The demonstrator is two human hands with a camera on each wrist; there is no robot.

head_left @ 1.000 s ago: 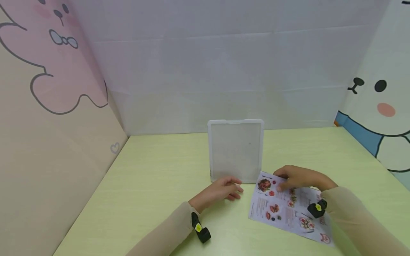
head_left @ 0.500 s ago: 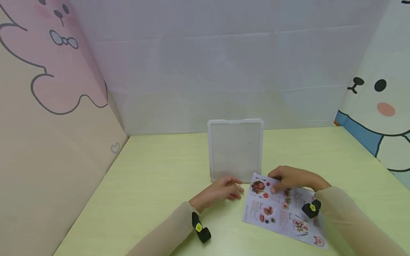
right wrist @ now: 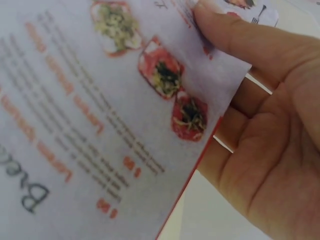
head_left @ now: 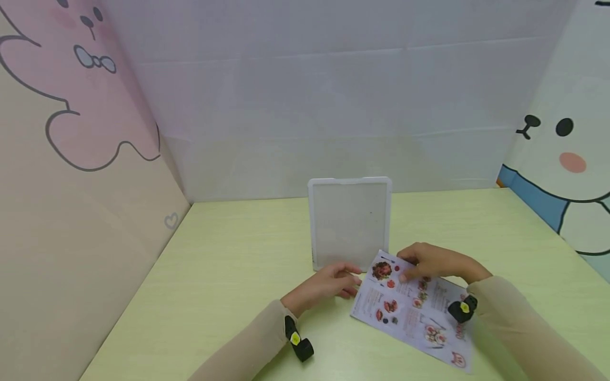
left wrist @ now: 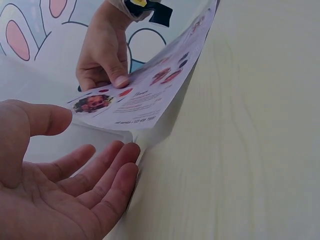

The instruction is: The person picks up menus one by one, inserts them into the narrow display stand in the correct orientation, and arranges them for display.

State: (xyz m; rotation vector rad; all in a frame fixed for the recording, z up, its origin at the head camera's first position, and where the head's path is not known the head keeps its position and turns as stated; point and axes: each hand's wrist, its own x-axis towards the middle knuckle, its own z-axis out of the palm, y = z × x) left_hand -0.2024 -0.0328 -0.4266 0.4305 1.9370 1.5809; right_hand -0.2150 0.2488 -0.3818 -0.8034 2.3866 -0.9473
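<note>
A printed menu sheet with food pictures slants above the table in the head view. My right hand pinches its far edge, thumb on the printed face and fingers behind. In the right wrist view the menu fills the left side, and the thumb presses on it. My left hand rests low on the table, palm turned toward the menu, fingers loosely bent and holding nothing. In the left wrist view the menu's near corner hangs just above the fingers of that hand.
A white-framed upright panel stands on the table behind both hands. The pale green-yellow table reaches back to a light curtain. Cartoon-printed walls stand on either side.
My right hand has carried the menu leftward, bringing its left edge close to my left hand. The menu has turned slightly. My left hand has stayed in place.
</note>
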